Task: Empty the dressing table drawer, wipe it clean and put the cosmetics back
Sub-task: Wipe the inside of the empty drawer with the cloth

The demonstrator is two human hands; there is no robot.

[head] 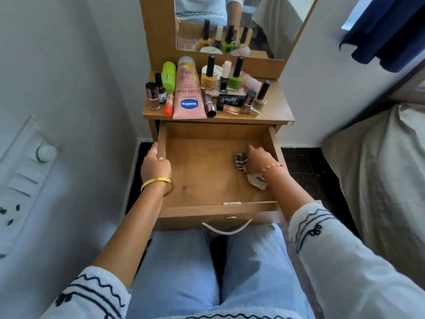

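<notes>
The wooden drawer (202, 180) is pulled out over my lap and holds nothing but a cloth. My left hand (155, 165) grips the drawer's left wall. Pressed to the drawer floor near the right wall, my right hand (259, 160) is closed on a striped cloth (241, 161), part of which trails out under my wrist. On the dressing table top (276, 109) stand the cosmetics: a pink Vaseline tube (187, 93), a green tube (169, 75), nail polish bottles in yellow (209, 75) and green (235, 77), and several smaller bottles and lipsticks.
A mirror (241, 24) rises behind the cosmetics. A white wall with a switch panel (27, 176) is close on the left. A bed (379, 169) with a beige cover stands on the right, and a blue curtain (391, 35) hangs above it. My knees sit under the drawer handle (226, 227).
</notes>
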